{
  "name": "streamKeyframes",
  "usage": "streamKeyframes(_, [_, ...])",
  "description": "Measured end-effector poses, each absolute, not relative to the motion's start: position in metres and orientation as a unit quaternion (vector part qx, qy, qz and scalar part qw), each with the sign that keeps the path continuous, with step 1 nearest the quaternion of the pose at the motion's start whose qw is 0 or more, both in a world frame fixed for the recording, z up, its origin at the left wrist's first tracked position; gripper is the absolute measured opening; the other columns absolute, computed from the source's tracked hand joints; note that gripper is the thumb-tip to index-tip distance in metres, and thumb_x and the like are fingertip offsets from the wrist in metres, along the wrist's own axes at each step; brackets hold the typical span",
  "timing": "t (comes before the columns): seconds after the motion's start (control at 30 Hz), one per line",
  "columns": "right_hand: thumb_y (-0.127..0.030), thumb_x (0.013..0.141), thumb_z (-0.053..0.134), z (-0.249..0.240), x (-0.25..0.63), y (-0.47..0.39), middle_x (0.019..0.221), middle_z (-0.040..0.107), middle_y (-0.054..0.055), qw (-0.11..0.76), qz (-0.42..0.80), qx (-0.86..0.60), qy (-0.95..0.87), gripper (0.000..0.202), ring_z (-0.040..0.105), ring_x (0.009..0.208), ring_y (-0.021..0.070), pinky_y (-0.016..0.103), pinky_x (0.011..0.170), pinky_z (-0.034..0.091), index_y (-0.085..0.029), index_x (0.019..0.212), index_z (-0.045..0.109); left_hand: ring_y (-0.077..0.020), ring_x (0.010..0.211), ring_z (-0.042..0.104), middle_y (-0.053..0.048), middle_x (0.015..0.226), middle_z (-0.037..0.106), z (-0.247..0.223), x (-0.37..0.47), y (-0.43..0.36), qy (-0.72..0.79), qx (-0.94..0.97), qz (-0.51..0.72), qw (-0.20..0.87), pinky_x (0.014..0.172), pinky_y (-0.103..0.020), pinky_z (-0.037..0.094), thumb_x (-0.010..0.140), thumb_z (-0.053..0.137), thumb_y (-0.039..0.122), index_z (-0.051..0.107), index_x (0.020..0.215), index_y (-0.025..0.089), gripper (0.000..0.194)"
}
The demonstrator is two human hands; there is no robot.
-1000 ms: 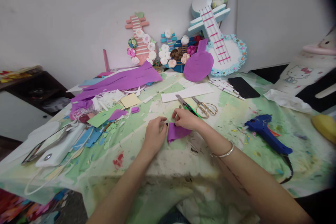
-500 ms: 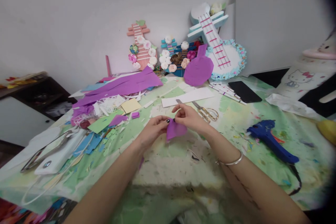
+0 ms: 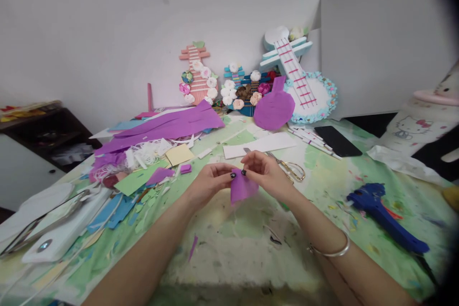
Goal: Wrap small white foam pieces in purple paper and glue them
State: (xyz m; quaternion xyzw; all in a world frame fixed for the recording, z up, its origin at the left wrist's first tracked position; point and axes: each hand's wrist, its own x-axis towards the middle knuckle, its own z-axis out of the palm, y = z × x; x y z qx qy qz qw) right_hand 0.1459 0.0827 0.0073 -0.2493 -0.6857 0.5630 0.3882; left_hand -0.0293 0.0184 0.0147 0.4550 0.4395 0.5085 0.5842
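Observation:
A small piece of purple crepe paper [image 3: 242, 190] hangs between my two hands over the middle of the table. My left hand [image 3: 211, 181] pinches its upper left edge between thumb and fingers. On the other side, my right hand [image 3: 264, 170] grips the top edge, its thumb close to the left one. The paper's lower part flares out loosely. Just behind my right hand lie gold-handled scissors [image 3: 292, 169], their blades partly hidden. Beyond the hands rests a white strip of board [image 3: 261, 146].
A blue glue gun [image 3: 387, 217] lies at right, near a black phone [image 3: 338, 141] and white sticks [image 3: 315, 141]. Purple crepe sheets [image 3: 168, 126] and paper scraps cover the left. A purple lute-shaped cutout [image 3: 274, 107] leans among decorated instrument models at the wall. A white cup [image 3: 412, 119] stands far right.
The camera view has tilted up, so things sit lower in the picture. Both hands still pinch the purple paper; the right fingers have shifted slightly along its top edge.

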Motion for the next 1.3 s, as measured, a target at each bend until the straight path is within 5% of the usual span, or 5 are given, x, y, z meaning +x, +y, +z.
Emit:
streamKeyframes(0.17, [-0.035,0.076,0.066,0.012,0.146,0.078,0.078,0.057,0.001,0.335,0.576,-0.261,-0.699,0.024,0.052,0.068,0.0117,0.024,0.059,0.04,-0.016,0.087,0.057,-0.0163,0.078,0.065,-0.008,0.085,0.073,0.012,-0.034,0.015,0.462,0.492,0.52,0.524,0.076,-0.029,0.05,0.071,0.075,0.027,0.072,0.09,0.013,0.024])
streamKeyframes(0.47, [-0.028,0.068,0.069,0.014,0.145,0.072,0.06,0.046,-0.004,0.241,0.582,-0.302,-0.716,0.016,0.04,0.055,0.0076,0.022,0.05,0.029,-0.015,0.069,0.06,-0.0136,0.075,0.064,-0.006,0.083,0.073,0.015,-0.04,0.011,0.485,0.526,0.503,0.484,0.073,-0.025,0.051,0.073,0.073,0.026,0.071,0.087,0.013,0.019])
streamKeyframes(0.77, [-0.027,0.07,0.066,0.018,0.147,0.067,0.06,0.046,-0.004,0.244,0.591,-0.294,-0.71,0.012,0.04,0.055,0.0077,0.023,0.05,0.028,-0.016,0.071,0.061,-0.0135,0.08,0.063,-0.005,0.089,0.071,0.014,-0.039,0.008,0.45,0.564,0.503,0.476,0.075,-0.024,0.05,0.079,0.067,0.028,0.069,0.101,0.018,0.024])
streamKeyframes(1.03, [-0.023,0.069,0.063,0.024,0.148,0.067,0.061,0.049,-0.004,0.252,0.613,-0.295,-0.688,0.007,0.043,0.055,0.0087,0.024,0.051,0.029,-0.018,0.068,0.058,-0.0199,0.092,0.063,-0.009,0.109,0.067,0.013,-0.038,0.006,0.377,0.533,0.495,0.574,0.082,-0.032,0.051,0.077,0.069,0.028,0.067,0.109,0.021,0.032])
streamKeyframes(1.3, [-0.025,0.067,0.065,0.024,0.149,0.066,0.06,0.046,-0.004,0.25,0.627,-0.292,-0.678,0.012,0.041,0.054,0.0084,0.023,0.05,0.028,-0.017,0.067,0.056,-0.0169,0.089,0.061,-0.008,0.102,0.067,0.014,-0.037,0.006,0.366,0.514,0.501,0.592,0.079,-0.027,0.048,0.074,0.072,0.027,0.067,0.108,0.021,0.035])
